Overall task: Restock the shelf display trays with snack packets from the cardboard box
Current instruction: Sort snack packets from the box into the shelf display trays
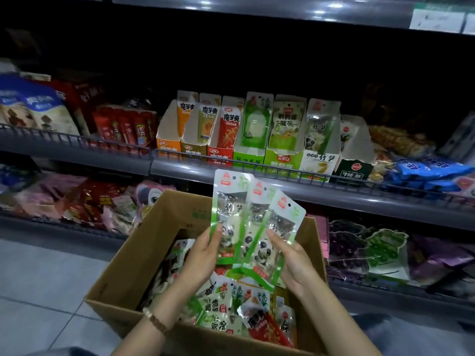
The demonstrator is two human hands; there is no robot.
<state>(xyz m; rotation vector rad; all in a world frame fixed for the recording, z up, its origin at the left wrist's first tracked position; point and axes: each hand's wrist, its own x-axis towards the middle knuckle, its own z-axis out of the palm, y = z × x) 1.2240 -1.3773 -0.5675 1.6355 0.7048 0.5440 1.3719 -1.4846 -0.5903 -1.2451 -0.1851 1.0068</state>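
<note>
We cannot make out the dark back of the shelf (180, 170), and our forearms cover part of the cardboard box (123, 265). Our left grip (200, 258) and right grip (293, 263) both clasp a fan of three panda packets (228, 201), thumbs on the fronts, the lower ends partly hidden by our fingers. The fan stands upright above the box, below the display trays (316, 160). Loose packets (221, 301) lie jumbled inside the box.
</note>
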